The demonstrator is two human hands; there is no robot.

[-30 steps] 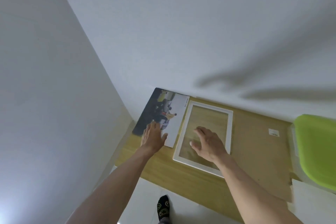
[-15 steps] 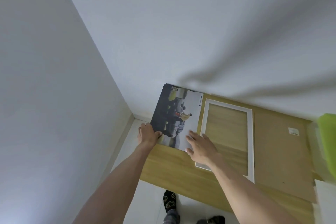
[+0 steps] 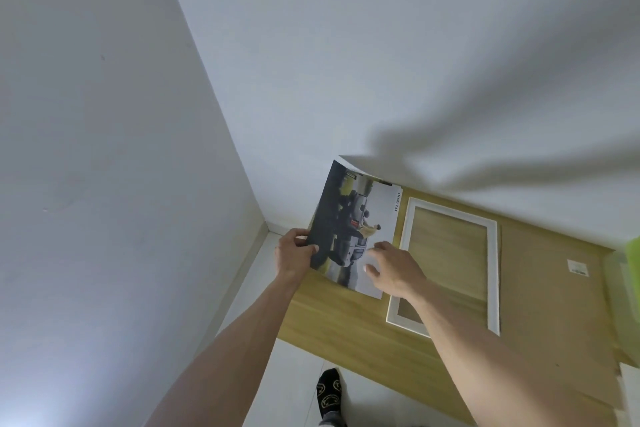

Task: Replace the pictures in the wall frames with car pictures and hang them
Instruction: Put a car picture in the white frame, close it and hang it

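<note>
We see one car picture (image 3: pixel 353 229), and we place everything else against it. At its left edge our left hand (image 3: pixel 292 256) pinches the sheet, thumb on the printed face, that grip narrow; the fingers behind are hidden. The sheet tilts up off the wooden counter (image 3: pixel 332 319), its far corner curling. Our right hand (image 3: pixel 393 270) lies on its lower right part, fingers loosely spread, gripping nothing. Just right of the picture lies one white frame (image 3: pixel 493 274), partly covered by our right forearm. Further right rests one brown backing board (image 3: pixel 547 302), then a green thing (image 3: pixel 633 253) cut off by the edge, too little to name. Below the picture, one dark sock (image 3: pixel 329 395) shows on the floor.
</note>
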